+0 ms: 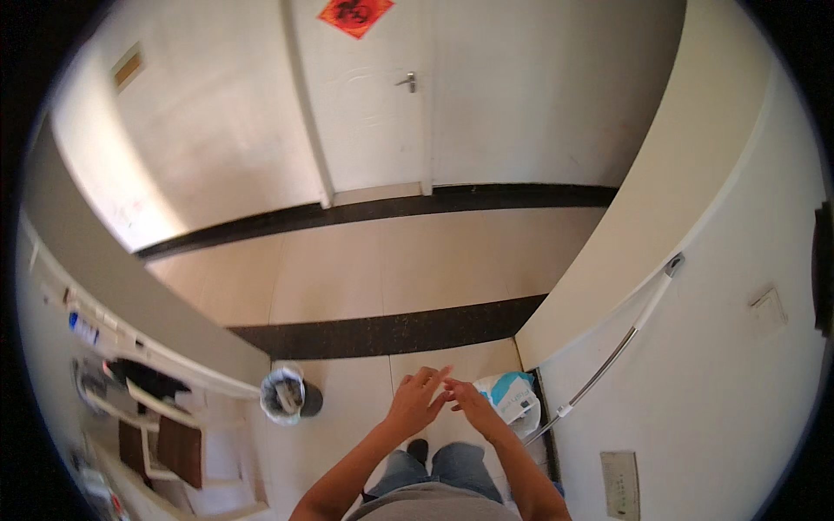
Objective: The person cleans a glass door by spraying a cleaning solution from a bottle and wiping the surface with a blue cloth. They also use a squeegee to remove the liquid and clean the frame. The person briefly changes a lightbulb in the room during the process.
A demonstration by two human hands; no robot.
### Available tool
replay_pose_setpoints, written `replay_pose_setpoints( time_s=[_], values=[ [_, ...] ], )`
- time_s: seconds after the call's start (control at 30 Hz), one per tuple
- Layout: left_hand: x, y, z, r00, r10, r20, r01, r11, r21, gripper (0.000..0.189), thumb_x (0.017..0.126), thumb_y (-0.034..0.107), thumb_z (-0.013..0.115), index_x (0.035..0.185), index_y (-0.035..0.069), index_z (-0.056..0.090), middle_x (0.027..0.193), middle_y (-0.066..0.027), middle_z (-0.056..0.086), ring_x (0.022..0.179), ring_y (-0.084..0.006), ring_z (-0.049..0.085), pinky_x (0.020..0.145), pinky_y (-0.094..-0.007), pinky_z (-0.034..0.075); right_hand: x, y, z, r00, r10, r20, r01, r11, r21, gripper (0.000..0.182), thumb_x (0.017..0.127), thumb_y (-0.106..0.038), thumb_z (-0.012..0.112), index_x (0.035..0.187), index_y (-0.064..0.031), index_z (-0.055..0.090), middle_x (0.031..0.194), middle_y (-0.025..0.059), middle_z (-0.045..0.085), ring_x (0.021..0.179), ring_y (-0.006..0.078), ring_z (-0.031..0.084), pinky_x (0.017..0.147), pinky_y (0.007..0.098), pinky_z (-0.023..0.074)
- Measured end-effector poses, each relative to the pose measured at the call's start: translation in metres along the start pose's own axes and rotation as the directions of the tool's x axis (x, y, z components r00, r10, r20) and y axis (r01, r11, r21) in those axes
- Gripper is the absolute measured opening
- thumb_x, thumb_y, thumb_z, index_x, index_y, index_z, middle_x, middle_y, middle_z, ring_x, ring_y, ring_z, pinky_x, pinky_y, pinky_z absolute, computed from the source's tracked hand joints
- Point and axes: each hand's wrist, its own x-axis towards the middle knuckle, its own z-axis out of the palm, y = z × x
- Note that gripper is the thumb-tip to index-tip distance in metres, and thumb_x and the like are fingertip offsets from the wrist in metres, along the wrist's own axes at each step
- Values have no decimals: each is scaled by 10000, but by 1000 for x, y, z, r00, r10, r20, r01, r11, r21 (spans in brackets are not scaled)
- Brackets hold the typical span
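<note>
Both bare hands are raised in front of my body, above the tiled floor (352,404). My left hand (415,398) has its fingers partly spread, and nothing shows in it. Close against it, my right hand (470,405) is loosely curved with its fingers apart, likewise holding nothing visible. The fingertips overlap in the picture; whether they touch I cannot tell. Past my right hand, a white and turquoise plastic bag (515,397) bearing writing lies on the floor by the wall. Under my arms show the legs of my jeans (462,459) and one dark shoe (418,449).
A lined waste bin (283,394) stands to the left, beside a wooden-framed rack (195,449) with brown panels. A white and metal pole (606,358) leans on the right wall. Ahead, a dark floor strip (391,329) crosses before a white door (365,117).
</note>
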Motion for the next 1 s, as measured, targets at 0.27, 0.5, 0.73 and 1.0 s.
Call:
replay_pose_setpoints(
  time_s=[0.27, 0.5, 0.73, 1.0],
  values=[
    [246, -52, 45, 965, 202, 167, -168, 966, -197, 176, 758, 52, 641, 910, 30, 555, 847, -93, 588, 789, -251, 583, 671, -346, 440, 182, -71, -101, 963, -52, -266, 125, 956, 265, 522, 978, -442, 346, 1290, -40, 464, 1173, 103, 557, 1051, 152, 527, 899, 282, 431],
    [459, -78, 77, 798, -356, 487, 519, -5, -854, 100, 821, 14, 535, 733, 62, 532, 689, 35, 479, 638, -86, 433, 546, -238, 381, 367, -150, -204, 965, 20, -262, 165, 728, 665, 258, 933, -265, 504, 991, -30, 594, 965, 95, 621, 879, 188, 596, 799, 318, 506],
    [629, -127, 116, 968, -181, 171, 236, 453, -860, 322, 812, 12, 549, 601, 111, 327, 599, 53, 396, 566, -64, 352, 495, -233, 301, 522, -188, -291, 844, 16, -536, 421, 599, 681, 238, 903, -200, 497, 763, -16, 556, 792, 146, 599, 753, 247, 572, 785, 393, 479],
    [833, -138, 179, 910, 413, 32, -248, 605, -756, 340, 737, -30, 573, 593, 68, 280, 543, -61, 308, 502, -182, 309, 477, -305, 272, 644, -195, -425, 577, 128, -806, 738, 340, 583, 313, 880, -249, 509, 694, -1, 553, 719, 172, 605, 733, 290, 589, 744, 396, 481]
  ],
)
